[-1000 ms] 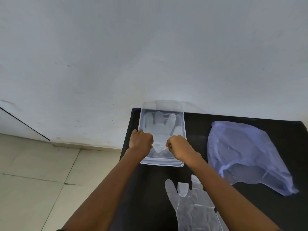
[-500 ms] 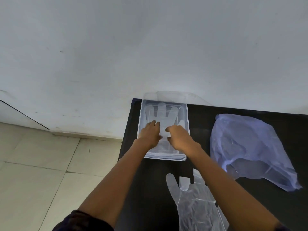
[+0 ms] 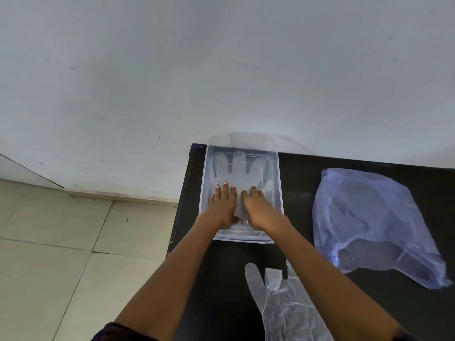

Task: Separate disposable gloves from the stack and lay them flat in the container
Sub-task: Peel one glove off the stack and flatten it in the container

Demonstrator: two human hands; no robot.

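Glove (image 3: 242, 168) lies in the clear container (image 3: 280, 193), centre frame, my left hand (image 3: 222, 205) and right hand (image 3: 258, 207) flat, fingers straight, pressing outward to smooth creases.

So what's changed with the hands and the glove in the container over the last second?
Both hands let go of the glove they were pinching. The left hand and right hand opened and slid forward, now pressing it flat in the container. The glove stack and blue bag stayed put on the table.
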